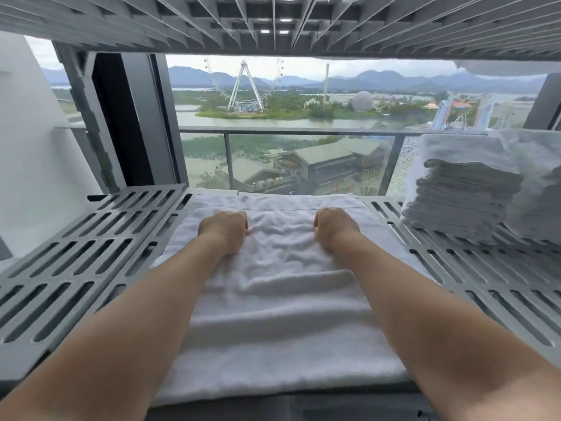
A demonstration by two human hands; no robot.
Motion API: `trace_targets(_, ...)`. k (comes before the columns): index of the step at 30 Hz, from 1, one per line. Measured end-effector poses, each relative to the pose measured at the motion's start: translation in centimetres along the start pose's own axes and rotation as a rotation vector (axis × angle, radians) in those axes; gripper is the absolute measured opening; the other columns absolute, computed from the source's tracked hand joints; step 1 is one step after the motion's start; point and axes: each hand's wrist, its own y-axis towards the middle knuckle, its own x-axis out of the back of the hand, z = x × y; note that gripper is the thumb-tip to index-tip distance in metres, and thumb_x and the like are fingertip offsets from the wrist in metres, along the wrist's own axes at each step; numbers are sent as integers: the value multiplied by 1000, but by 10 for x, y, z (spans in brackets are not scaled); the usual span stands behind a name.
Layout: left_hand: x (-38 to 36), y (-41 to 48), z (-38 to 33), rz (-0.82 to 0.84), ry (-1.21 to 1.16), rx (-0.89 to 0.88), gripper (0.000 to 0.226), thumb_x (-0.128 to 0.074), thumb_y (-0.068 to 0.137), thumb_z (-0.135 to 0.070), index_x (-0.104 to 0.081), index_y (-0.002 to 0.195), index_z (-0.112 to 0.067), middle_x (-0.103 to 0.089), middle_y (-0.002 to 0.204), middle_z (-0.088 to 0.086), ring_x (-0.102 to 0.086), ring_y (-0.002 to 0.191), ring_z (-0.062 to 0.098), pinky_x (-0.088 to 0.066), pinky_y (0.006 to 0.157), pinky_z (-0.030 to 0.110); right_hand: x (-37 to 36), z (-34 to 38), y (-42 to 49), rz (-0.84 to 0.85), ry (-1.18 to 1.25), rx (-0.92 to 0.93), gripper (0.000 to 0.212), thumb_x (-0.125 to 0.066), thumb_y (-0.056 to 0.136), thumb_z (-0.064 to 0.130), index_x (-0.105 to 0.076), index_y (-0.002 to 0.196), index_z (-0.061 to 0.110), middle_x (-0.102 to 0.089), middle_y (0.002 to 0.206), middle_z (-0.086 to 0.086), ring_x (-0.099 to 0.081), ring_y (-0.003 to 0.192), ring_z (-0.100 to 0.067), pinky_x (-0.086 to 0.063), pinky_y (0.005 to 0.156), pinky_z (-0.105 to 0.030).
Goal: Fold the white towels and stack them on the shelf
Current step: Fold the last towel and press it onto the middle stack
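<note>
Grey slotted shelf set right up against a window, with another deck close overhead, so it's a tight spot to work in. One white towel lies flat down the middle of the shelf, running from 6 o'clock to 12. It looks folded at least once already, since there's a layered edge at the far end and a soft ridge across the middle. Both arms reach in over it. The left hand sits at about 11 o'clock on the towel and the right hand at about 1 o'clock, well apart, both down on the cloth. Fingers on both are curled under, away from the camera, so I honestly can't tell if they're pinching a fold or just knuckling the cloth flat. Over at 3 o'clock a stack of folded towels stands on the same shelf, near the towel's right edge but not touching it. My read is that this is mid-fold, either smoothing or taking hold of the far end. The next move probably needs a proper grip on both far corners, then bringing that end evenly back toward 6 o'clock with the edges lined up. After that it goes onto the stack without knocking it.
</note>
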Motion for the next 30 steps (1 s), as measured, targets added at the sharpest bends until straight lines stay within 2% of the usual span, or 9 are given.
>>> trace_targets(5, 1, 3, -1, -4, -18, 33, 12, -47, 99, -23, -57, 106, -22, -64, 112, 1, -57, 100, 23, -49, 81, 39, 0, -11, 19, 22, 45, 14, 17, -60, 79, 21, -71, 91, 18, -69, 101, -5, -64, 97, -26, -55, 81, -33)
trace_targets(8, 6, 8, 3, -27, -98, 76, 11, -48, 99, -27, -58, 103, -23, -64, 106, 1, -58, 95, 23, -50, 83, 40, 9, -15, 28, -19, 91, 58, 2, -61, 75, 25, -63, 76, 25, -67, 92, 1, -61, 91, -23, -49, 73, -31)
trace_targets(12, 14, 15, 7, -71, -111, 96, 14, -44, 94, -23, -58, 98, -23, -63, 101, 0, -57, 93, 23, -48, 79, 38, 22, -12, 39, -94, 90, 93, 4, -62, 74, 29, -59, 75, 27, -64, 88, 4, -57, 84, -21, -42, 66, -30)
trace_targets(17, 15, 21, 5, -77, -79, 127, 17, -41, 91, -17, -56, 97, -23, -62, 99, 0, -56, 90, 23, -44, 70, 35, 2, -6, 45, -183, 127, 31, 6, -62, 76, 28, -61, 82, 25, -66, 93, 1, -59, 86, -23, -43, 66, -30)
trace_targets(21, 5, 22, -1, -5, -26, 96, 18, -43, 91, -20, -56, 104, -21, -63, 107, 1, -58, 94, 24, -51, 80, 39, -22, -9, 41, -217, 154, 10, 11, -60, 77, 26, -62, 87, 21, -64, 97, -4, -61, 92, -27, -48, 71, -32)
trace_targets(23, 11, 27, -1, -125, -44, 88, 14, -47, 89, -25, -57, 97, -19, -62, 100, 2, -57, 88, 26, -50, 75, 36, -20, -8, 43, -394, 185, 46, 7, -60, 76, 22, -59, 81, 18, -61, 89, -5, -59, 84, -28, -42, 62, -30)
trace_targets(25, 14, 32, 0, -334, -46, 57, 10, -51, 86, -25, -56, 89, -17, -62, 91, 3, -56, 78, 25, -47, 66, 33, -19, -9, 44, -519, 184, 84, 5, -59, 75, 20, -57, 79, 16, -59, 84, -6, -55, 80, -28, -39, 59, -29)
trace_targets(27, 5, 30, -2, -406, 5, 29, 13, -53, 85, -25, -58, 93, -15, -64, 95, 6, -56, 80, 26, -49, 66, 34, -23, -11, 42, -464, 154, 84, 6, -59, 77, 21, -59, 80, 16, -59, 86, -7, -56, 85, -29, -42, 63, -31)
trace_targets(30, -15, 23, -5, -221, 48, 59, 28, -50, 90, -29, -58, 111, -13, -61, 113, 9, -55, 105, 28, -52, 81, 40, -29, -16, 42, -226, 98, 76, 12, -57, 84, 28, -62, 86, 18, -62, 95, -7, -58, 94, -29, -48, 74, -34)
